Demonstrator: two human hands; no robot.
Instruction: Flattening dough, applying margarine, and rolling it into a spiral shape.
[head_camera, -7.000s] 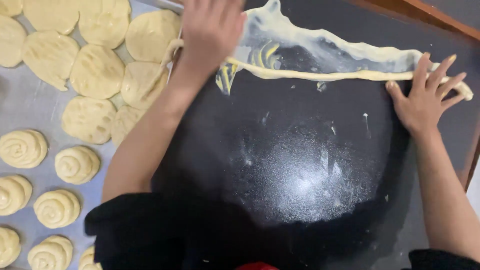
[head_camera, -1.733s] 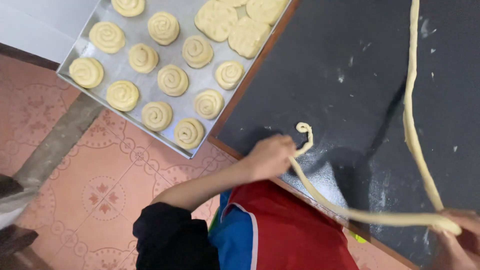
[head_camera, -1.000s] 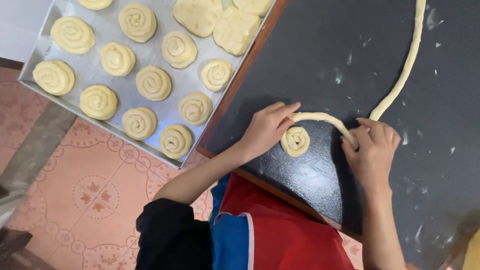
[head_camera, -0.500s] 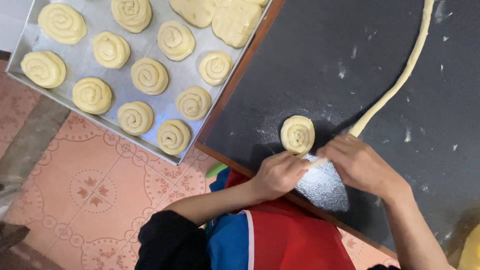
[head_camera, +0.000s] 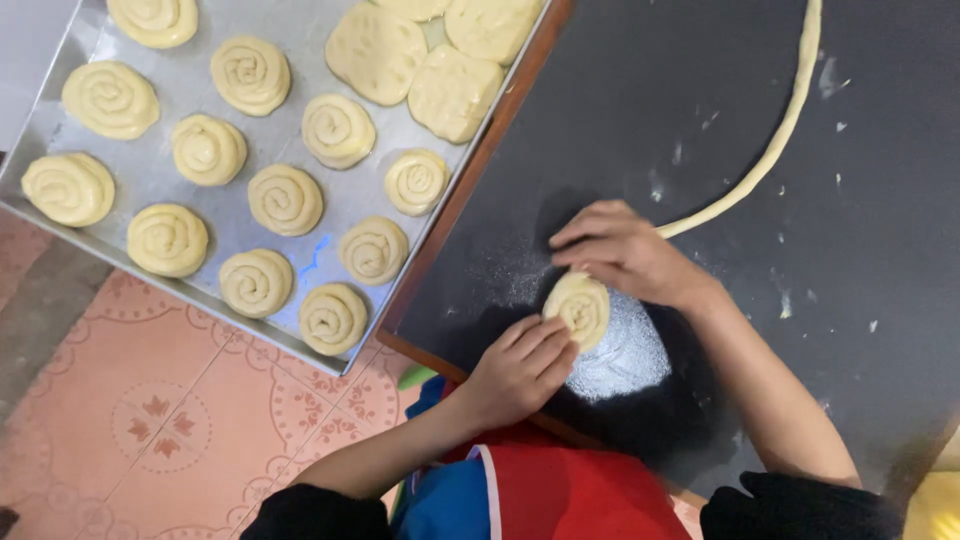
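A coiled spiral of pale dough (head_camera: 579, 308) lies on the black worktop (head_camera: 700, 120) near its front edge. My left hand (head_camera: 520, 368) presses its fingers against the spiral's near side. My right hand (head_camera: 622, 250) cups the far side, fingers curled over the top. A long thin rope of dough (head_camera: 770, 150) runs from under my right hand up and away to the top right. A patch of white flour (head_camera: 625, 355) lies just beside the spiral.
A metal tray (head_camera: 150, 170) at the left holds several coiled dough spirals (head_camera: 285, 200) and a few flattened dough pieces (head_camera: 455, 92). The worktop has a wooden rim (head_camera: 480, 170). Pink patterned floor tiles (head_camera: 150, 410) show below the tray.
The spiral has slid nearer the front edge and onto the flour patch. Both hands now close around it from opposite sides; the rope has shortened and curves more.
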